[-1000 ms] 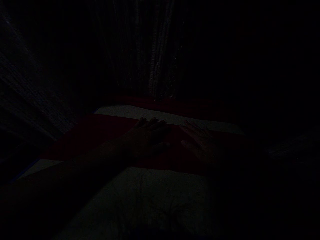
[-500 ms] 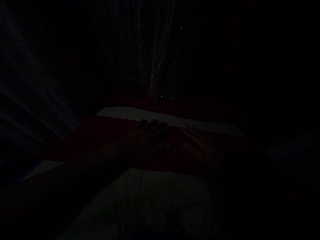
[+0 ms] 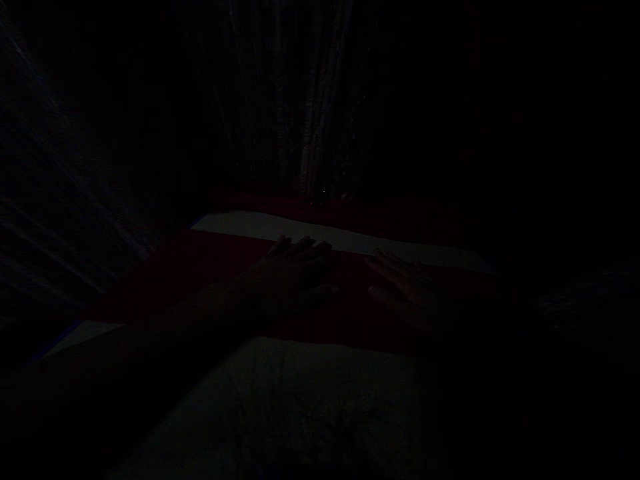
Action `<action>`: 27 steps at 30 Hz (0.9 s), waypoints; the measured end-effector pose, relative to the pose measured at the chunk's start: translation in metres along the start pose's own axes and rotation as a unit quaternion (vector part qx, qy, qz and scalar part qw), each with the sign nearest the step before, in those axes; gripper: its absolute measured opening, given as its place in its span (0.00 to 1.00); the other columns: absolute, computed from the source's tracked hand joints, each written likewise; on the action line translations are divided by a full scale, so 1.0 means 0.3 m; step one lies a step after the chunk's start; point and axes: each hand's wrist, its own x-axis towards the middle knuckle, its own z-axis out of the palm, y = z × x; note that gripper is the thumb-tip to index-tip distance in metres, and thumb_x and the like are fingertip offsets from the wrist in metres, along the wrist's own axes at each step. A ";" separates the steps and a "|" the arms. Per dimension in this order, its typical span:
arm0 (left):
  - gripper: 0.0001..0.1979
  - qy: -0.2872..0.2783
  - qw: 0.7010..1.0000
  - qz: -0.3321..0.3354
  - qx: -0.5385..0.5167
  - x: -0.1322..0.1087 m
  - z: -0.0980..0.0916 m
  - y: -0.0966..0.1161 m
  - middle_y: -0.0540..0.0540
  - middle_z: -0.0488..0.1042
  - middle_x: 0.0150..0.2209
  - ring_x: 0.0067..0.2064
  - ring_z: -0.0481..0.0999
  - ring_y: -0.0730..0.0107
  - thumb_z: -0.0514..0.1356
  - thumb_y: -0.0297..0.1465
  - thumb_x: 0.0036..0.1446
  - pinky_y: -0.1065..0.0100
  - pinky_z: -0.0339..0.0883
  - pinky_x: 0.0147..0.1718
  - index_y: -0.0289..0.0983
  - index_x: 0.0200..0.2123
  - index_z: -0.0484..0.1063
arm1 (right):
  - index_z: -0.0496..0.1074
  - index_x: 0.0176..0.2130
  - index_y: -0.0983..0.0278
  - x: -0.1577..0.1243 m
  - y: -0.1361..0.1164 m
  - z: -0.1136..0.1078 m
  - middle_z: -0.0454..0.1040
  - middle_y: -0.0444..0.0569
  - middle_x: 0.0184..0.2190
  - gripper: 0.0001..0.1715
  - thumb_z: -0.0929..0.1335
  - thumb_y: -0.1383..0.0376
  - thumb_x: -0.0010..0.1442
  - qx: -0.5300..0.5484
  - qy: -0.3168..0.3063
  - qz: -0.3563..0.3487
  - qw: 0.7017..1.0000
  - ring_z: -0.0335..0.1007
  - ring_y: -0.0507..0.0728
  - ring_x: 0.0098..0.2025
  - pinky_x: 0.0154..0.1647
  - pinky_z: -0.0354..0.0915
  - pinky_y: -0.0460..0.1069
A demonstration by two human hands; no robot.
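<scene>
1. Head view, light very low. Cloth (image 3: 190, 263) lies beneath and around both hands, striped crosswise: far pale band (image 3: 240, 223), red band (image 3: 345, 327), near pale band (image 3: 325, 383).
2. Left hand (image 3: 287, 280): palm down on the red band, fingers spread, thumb out toward the right hand. Nothing seen in its grip. Fingertips lie near the far pale band; forearm (image 3: 180, 317) crosses the cloth from lower left.
3. Right hand (image 3: 405, 287): appears flat, fingers closer together, thumb apart from them and pointing at the left hand. Nothing seen pinched. Wrist is lost in shadow; cannot tell whether the whole palm bears down.
4. Hands are apart, with a strip of red band between. Reading of the placement: extended fingers suit pressing or steadying over a broad area, not gripping; the gap would share the contact across the cloth.
5. Cloth looks laid out flat, its bands running nearly straight, far one slightly wavy. Blue edge (image 3: 57, 340) shows at left. What supports the cloth cannot be told.
6. Beyond the cloth: dark red strip (image 3: 370, 215), one light speck (image 3: 323, 191), back folds (image 3: 313, 133). At left, more folds (image 3: 65, 153), probably hanging fabric.
7. Brands, labels, writing: none legible; darkness may hide some.
</scene>
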 end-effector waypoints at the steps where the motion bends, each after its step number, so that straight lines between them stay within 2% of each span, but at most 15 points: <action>1: 0.39 0.000 1.000 -0.002 0.001 -0.001 -0.004 0.002 0.47 0.42 0.79 0.80 0.38 0.45 0.45 0.60 0.73 0.32 0.29 0.74 0.47 0.78 0.51 | 0.56 0.77 0.51 -0.001 -0.003 0.000 0.42 0.40 0.77 0.48 0.52 0.34 0.70 -0.001 0.006 -0.002 1.000 0.37 0.60 0.80 0.80 0.34 0.72; 4: 0.38 0.002 1.000 -0.005 -0.005 -0.003 -0.014 0.005 0.49 0.42 0.79 0.80 0.38 0.46 0.44 0.60 0.73 0.32 0.28 0.74 0.50 0.78 0.51 | 0.56 0.77 0.51 -0.003 -0.005 0.002 0.42 0.41 0.77 0.47 0.53 0.34 0.70 0.004 0.022 -0.012 1.000 0.37 0.61 0.80 0.80 0.34 0.71; 9: 0.39 -0.011 1.000 -0.019 -0.006 -0.005 -0.022 0.008 0.49 0.41 0.79 0.80 0.36 0.47 0.44 0.60 0.73 0.34 0.27 0.74 0.48 0.78 0.50 | 0.58 0.76 0.52 0.001 0.026 0.006 0.44 0.44 0.77 0.47 0.54 0.34 0.70 0.014 0.010 -0.013 1.000 0.40 0.64 0.80 0.79 0.35 0.73; 12: 0.39 -0.010 1.000 -0.020 -0.005 -0.002 -0.021 0.010 0.49 0.41 0.79 0.80 0.36 0.47 0.45 0.59 0.73 0.34 0.27 0.74 0.48 0.78 0.50 | 0.56 0.77 0.50 0.004 0.022 0.002 0.43 0.40 0.77 0.48 0.53 0.32 0.69 0.009 0.022 0.001 1.000 0.38 0.61 0.80 0.80 0.34 0.72; 17: 0.39 -0.012 1.000 -0.029 -0.002 -0.001 -0.021 0.010 0.49 0.40 0.80 0.80 0.35 0.46 0.44 0.60 0.73 0.33 0.27 0.74 0.49 0.78 0.50 | 0.56 0.76 0.49 0.006 0.003 0.002 0.43 0.37 0.77 0.48 0.52 0.33 0.69 0.005 0.002 -0.002 1.000 0.36 0.59 0.81 0.80 0.32 0.71; 21: 0.41 -0.007 1.000 -0.024 -0.011 -0.004 -0.013 0.003 0.49 0.39 0.80 0.80 0.35 0.46 0.42 0.62 0.72 0.35 0.27 0.74 0.50 0.79 0.48 | 0.56 0.76 0.49 0.008 0.023 0.014 0.43 0.37 0.77 0.48 0.52 0.32 0.69 0.003 0.034 -0.003 0.999 0.38 0.59 0.80 0.80 0.35 0.72; 27: 0.40 -0.014 1.000 -0.026 -0.005 -0.004 -0.011 0.002 0.48 0.39 0.80 0.80 0.34 0.44 0.41 0.61 0.72 0.34 0.27 0.74 0.47 0.78 0.50 | 0.56 0.76 0.47 0.013 0.046 0.023 0.42 0.37 0.77 0.48 0.52 0.31 0.68 0.007 0.017 -0.008 1.000 0.36 0.59 0.81 0.79 0.35 0.72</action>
